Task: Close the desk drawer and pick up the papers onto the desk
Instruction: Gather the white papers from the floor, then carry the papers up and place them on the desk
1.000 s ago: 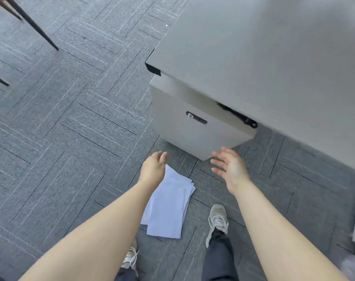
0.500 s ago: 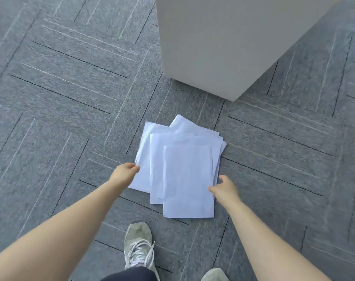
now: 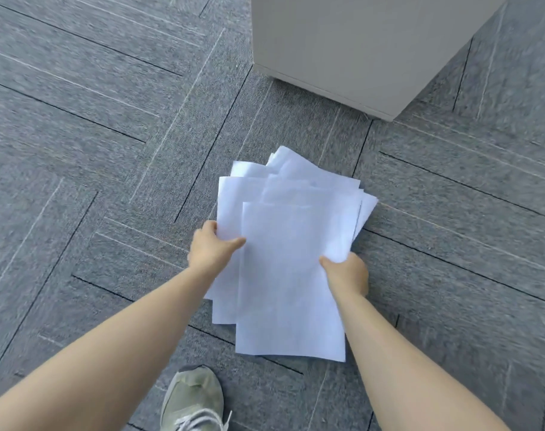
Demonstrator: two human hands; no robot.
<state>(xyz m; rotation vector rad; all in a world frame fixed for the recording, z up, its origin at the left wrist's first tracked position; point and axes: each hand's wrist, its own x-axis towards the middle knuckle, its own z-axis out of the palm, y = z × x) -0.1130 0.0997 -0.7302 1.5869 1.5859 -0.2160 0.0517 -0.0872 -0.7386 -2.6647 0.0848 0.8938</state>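
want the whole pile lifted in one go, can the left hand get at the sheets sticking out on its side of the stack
Probably yes. The left hand already pinches the left edge of the papers, and the offset sheets lie right beside it on open carpet. The right hand grips the opposite edge.

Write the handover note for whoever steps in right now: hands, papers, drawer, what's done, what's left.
Left hand: gripping the left edge of the papers.
Right hand: gripping their right edge.
Papers: loose fanned stack over the carpet, in front of the grey cabinet; whether it has left the floor is unclear.
Drawer: front not in view, state cannot be checked.
Left: lift the stack, set it on the desk.
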